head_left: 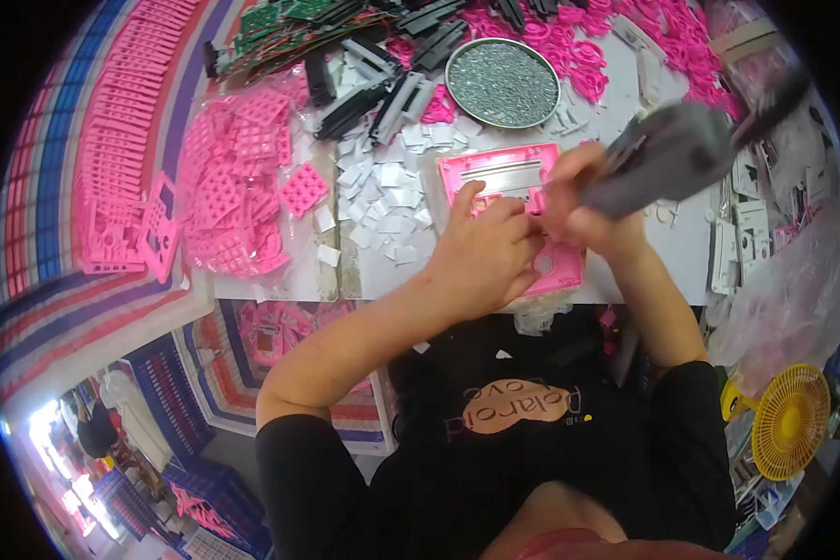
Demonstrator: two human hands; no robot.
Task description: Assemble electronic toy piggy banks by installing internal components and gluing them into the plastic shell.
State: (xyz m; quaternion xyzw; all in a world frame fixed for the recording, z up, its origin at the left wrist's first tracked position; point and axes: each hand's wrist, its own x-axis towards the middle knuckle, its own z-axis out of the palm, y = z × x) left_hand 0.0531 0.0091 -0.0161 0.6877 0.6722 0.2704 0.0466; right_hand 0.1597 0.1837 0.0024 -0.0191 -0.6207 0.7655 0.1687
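Head view: pink rectangular plastic casing (562,264) directly under left hand (485,250), fingers spread over it. Right hand (593,207) at casing's right side, wrapped round blurred dark grey handheld tool (667,161). Both hands in the way, covering casing's middle and right edge. Left of left hand: small white square pieces (383,201), then bagged pink plastic button grids (238,182). Beyond both hands: round dish (509,127) of tiny silvery metal parts (502,82).

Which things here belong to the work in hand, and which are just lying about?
Belonging:
pink casing, under the left hand
dark tool, in the right hand
small metal pieces, perhaps

Apparently lying about:
yellow fan, lower right
clear plastic
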